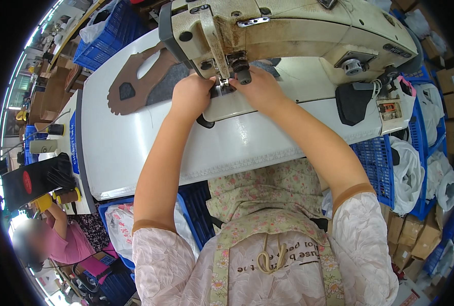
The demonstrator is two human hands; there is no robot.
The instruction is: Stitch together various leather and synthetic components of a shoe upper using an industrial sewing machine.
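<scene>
A cream industrial sewing machine (293, 38) stands over a white table, its needle and presser foot (225, 84) between my hands. Under the foot lies a flat brown and dark grey leather-like piece (127, 81), cut with an oval opening, a scalloped end and a small dark patch. My left hand (190, 96) holds it just left of the foot, fingers bent and thumb toward the needle. Close on the foot's right, my right hand (257, 91) is curled over the work with its thumb tip at the foot. Both hands' far fingers are partly hidden by the machine head.
A black cut piece (351, 104) lies at the right of the white table (130, 153). Blue crates (375, 160) with white bags flank the table, another crate (102, 38) stands far left. At left, a co-worker in pink (79, 237) sits by another machine.
</scene>
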